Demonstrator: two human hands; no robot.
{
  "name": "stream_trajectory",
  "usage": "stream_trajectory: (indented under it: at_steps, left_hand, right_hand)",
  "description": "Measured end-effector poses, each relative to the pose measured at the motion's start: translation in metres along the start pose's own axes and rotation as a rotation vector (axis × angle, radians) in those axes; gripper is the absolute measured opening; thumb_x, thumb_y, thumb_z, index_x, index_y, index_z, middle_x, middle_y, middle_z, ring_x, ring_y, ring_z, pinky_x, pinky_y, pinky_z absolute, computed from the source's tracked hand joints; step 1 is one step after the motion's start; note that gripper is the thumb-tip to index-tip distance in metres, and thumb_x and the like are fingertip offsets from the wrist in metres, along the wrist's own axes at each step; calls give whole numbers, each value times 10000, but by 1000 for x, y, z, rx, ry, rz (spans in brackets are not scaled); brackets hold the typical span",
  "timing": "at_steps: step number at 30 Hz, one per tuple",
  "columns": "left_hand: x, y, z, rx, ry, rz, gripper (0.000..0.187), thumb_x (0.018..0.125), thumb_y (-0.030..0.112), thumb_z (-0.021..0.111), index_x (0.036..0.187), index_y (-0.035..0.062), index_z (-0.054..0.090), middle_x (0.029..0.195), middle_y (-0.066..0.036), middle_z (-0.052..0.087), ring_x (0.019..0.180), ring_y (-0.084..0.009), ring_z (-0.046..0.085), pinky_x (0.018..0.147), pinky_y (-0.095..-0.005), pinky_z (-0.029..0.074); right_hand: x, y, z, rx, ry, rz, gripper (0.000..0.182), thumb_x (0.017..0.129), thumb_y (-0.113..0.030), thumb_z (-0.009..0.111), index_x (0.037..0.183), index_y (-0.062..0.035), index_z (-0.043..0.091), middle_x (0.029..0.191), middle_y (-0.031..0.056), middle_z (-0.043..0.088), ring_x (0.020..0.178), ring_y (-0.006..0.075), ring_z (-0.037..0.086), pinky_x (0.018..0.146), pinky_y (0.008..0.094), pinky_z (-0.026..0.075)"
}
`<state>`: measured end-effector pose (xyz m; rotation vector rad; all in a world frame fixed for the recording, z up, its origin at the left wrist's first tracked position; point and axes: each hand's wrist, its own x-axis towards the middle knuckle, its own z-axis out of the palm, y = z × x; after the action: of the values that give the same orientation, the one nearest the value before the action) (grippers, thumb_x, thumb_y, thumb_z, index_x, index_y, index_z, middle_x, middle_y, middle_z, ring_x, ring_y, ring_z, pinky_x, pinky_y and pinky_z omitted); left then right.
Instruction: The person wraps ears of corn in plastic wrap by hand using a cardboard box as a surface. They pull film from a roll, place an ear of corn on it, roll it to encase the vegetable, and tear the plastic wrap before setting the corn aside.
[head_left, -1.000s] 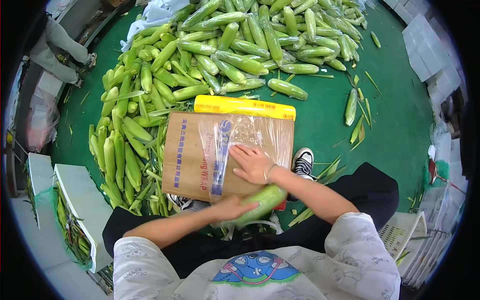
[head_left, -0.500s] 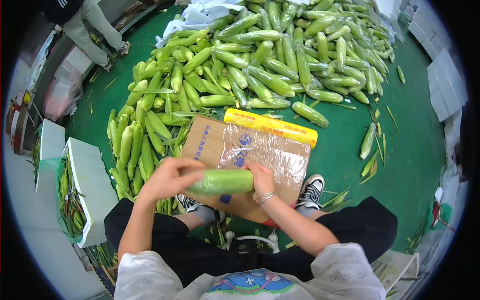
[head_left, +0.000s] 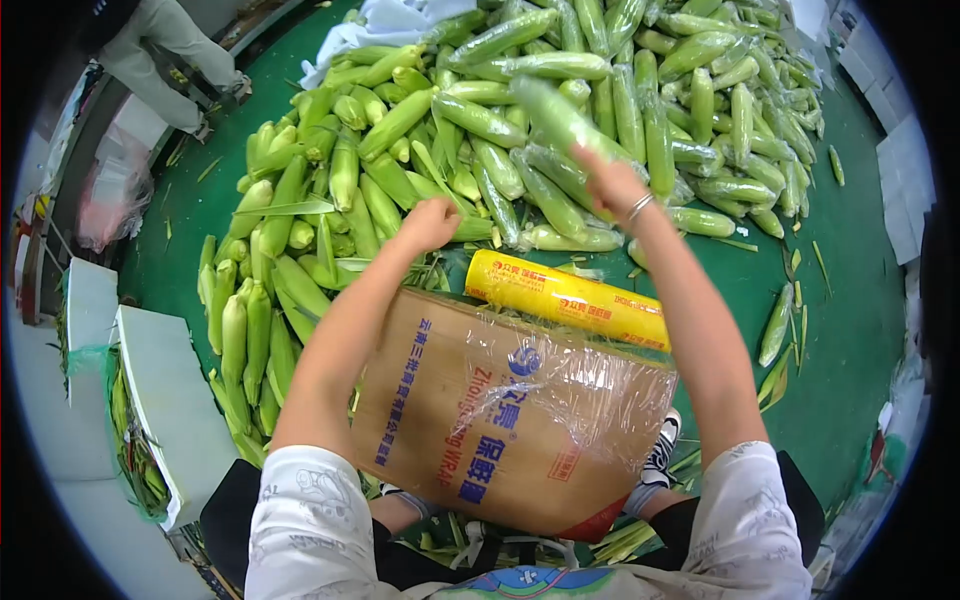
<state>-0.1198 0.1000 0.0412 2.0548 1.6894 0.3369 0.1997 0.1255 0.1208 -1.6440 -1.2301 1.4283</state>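
My right hand [head_left: 612, 185] is stretched out over the heap of film-wrapped corn [head_left: 700, 120], closed round the lower end of a wrapped ear of corn [head_left: 555, 115], which is blurred by motion. At the edge of the unwrapped corn [head_left: 285, 225], my left hand [head_left: 432, 222] has its fingers curled over the end of a green ear of corn [head_left: 472, 229]; the fingertips are hidden. Below both hands lies a cardboard box [head_left: 440, 400] with clear film stretched across its top. A yellow roll of cling film [head_left: 565, 297] rests along the box's far edge.
White foam boxes [head_left: 165, 400] stand at the left, one with husks [head_left: 140, 440] beside it. Pale blue cloth [head_left: 385, 30] lies behind the corn. Loose husk strips and a single ear [head_left: 776, 325] are on the green floor at right. Another person's legs [head_left: 165, 60] show at upper left.
The wrapped ear has moved from above the box to the wrapped heap in my right hand. My left hand has let go of it and reached forward to the unwrapped corn.
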Motion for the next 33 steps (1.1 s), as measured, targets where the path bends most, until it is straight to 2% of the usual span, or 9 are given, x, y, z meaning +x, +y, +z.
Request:
stream_trajectory:
  at_steps: [2, 4, 10, 15, 21, 26, 28, 30, 33]
  left_hand:
    - [9, -31, 23, 433, -183, 54, 400, 789, 189, 676, 1117, -8, 557, 1181, -181, 575, 1084, -332, 577, 924, -426, 473]
    - [17, -41, 38, 670, -294, 19, 552, 726, 154, 741, 1207, 43, 492, 1256, -137, 534, 1158, -295, 553, 938, -464, 473]
    - [6, -36, 16, 385, -115, 7, 527, 703, 145, 754, 1166, 25, 533, 1164, -187, 600, 1073, -339, 602, 895, -415, 501]
    - [-76, 92, -91, 20, 201, 357, 591, 676, 107, 779, 1215, 46, 545, 1129, -179, 600, 1077, -366, 566, 924, -427, 457]
    - [-169, 228, -18, 95, -194, 743, 643, 660, 28, 751, 1263, 66, 531, 1157, -166, 579, 1087, -353, 546, 981, -445, 430]
    - [-200, 228, 7, 99, -313, 764, 625, 667, 48, 753, 1257, 67, 547, 1144, -163, 586, 1103, -353, 543, 989, -436, 431]
    - [-208, 237, -1, 24, -741, 562, 631, 668, 77, 762, 1264, 74, 554, 1160, -157, 580, 1155, -347, 514, 1020, -423, 410]
    - [-204, 225, 8, 38, -753, 555, 719, 684, 86, 770, 1346, 109, 488, 1233, -182, 536, 1201, -367, 480, 998, -424, 421]
    - [-223, 224, 3, 275, -236, 694, 747, 700, 188, 802, 1341, 42, 446, 1273, -228, 480, 1186, -409, 460, 978, -407, 416]
  right_hand:
    - [4, 1, -21, 714, -114, -85, 450, 923, -481, 604, 960, -33, 577, 718, 49, 601, 493, 116, 463, 490, 285, 428]
    - [-50, 1, -25, 660, 99, -184, 374, 948, -376, 598, 1076, -29, 542, 787, 44, 623, 541, 102, 492, 507, 255, 432]
    - [-251, 68, -30, 110, 255, -117, 255, 873, -101, 668, 1075, -6, 543, 767, 38, 626, 615, 69, 542, 569, 216, 457]
    - [-376, 107, 0, -636, 334, -255, 519, 660, -117, 812, 1107, -34, 562, 1015, 143, 553, 951, 317, 563, 820, 390, 480]
    - [-388, 174, 9, -752, 439, -488, 272, 698, 70, 662, 953, 0, 594, 903, 147, 546, 859, 331, 553, 755, 381, 469]
    - [-412, 112, -1, -473, 446, -652, 194, 732, 125, 560, 891, 13, 565, 852, 159, 531, 761, 361, 540, 682, 377, 456]
    - [-391, 88, 5, -411, 559, -507, 241, 704, 148, 540, 900, 11, 566, 896, 177, 538, 867, 354, 548, 737, 411, 456]
    - [-351, 111, 17, -479, 510, -484, 207, 751, 85, 570, 941, 3, 569, 929, 170, 547, 898, 345, 544, 754, 414, 446]
    - [-333, 115, 47, -684, 456, -540, 214, 834, -75, 608, 1037, -21, 568, 997, 153, 561, 955, 324, 533, 785, 420, 424]
